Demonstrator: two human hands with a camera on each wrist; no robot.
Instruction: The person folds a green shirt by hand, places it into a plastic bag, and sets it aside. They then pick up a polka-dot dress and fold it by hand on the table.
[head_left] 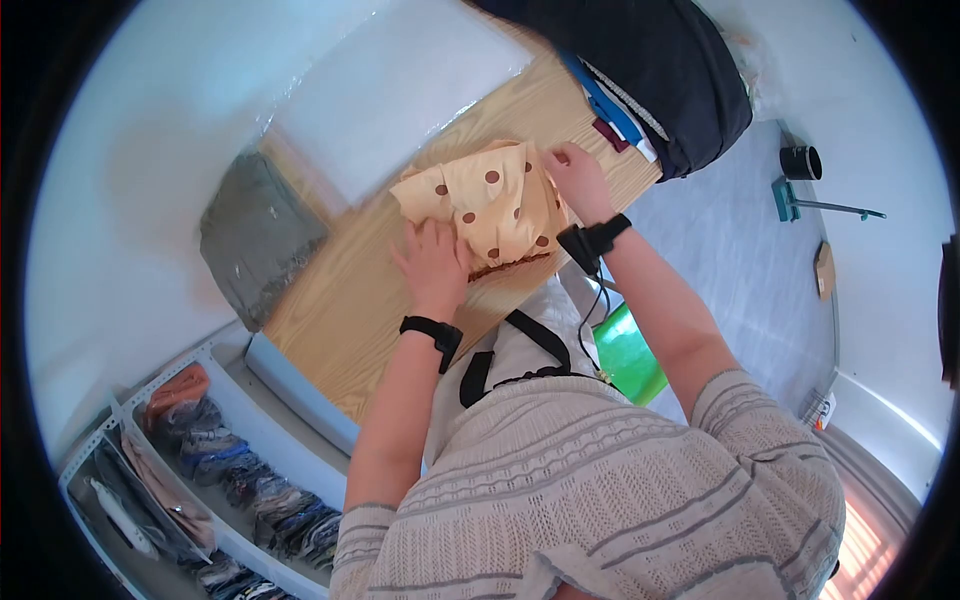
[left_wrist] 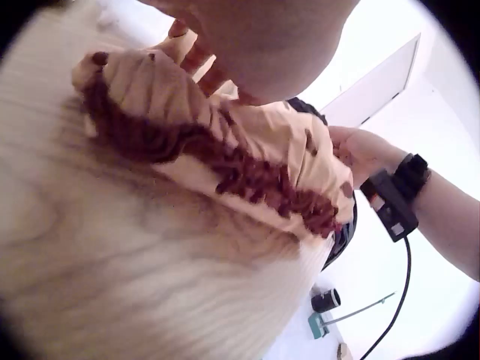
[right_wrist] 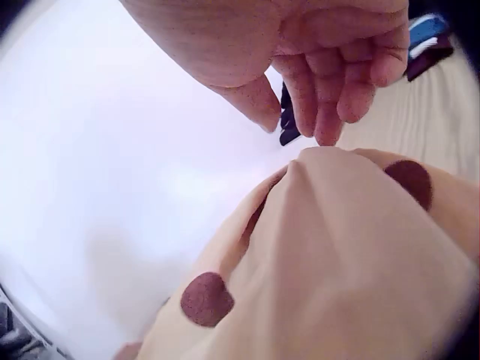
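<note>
A peach cloth with brown dots (head_left: 505,205) lies bunched on the wooden table near its edge. Its dark red gathered trim (left_wrist: 251,176) faces the left wrist camera. The left hand (head_left: 434,262) rests on the cloth's left side with fingers spread. At the far right corner of the cloth is the right hand (head_left: 582,186); in the right wrist view this hand (right_wrist: 322,60) hangs just above a raised fold (right_wrist: 330,195), fingers loosely bent, thumb apart from them. Whether a fingertip touches the fold is hard to tell.
A clear plastic sheet (head_left: 400,95) covers the table's back part. A grey packed bundle (head_left: 258,235) is at the left, a black bag (head_left: 670,75) with folded cloths at the back right. Below left stands a white shelf bin (head_left: 250,480) of packed items. A green thing (head_left: 628,352) is under the table.
</note>
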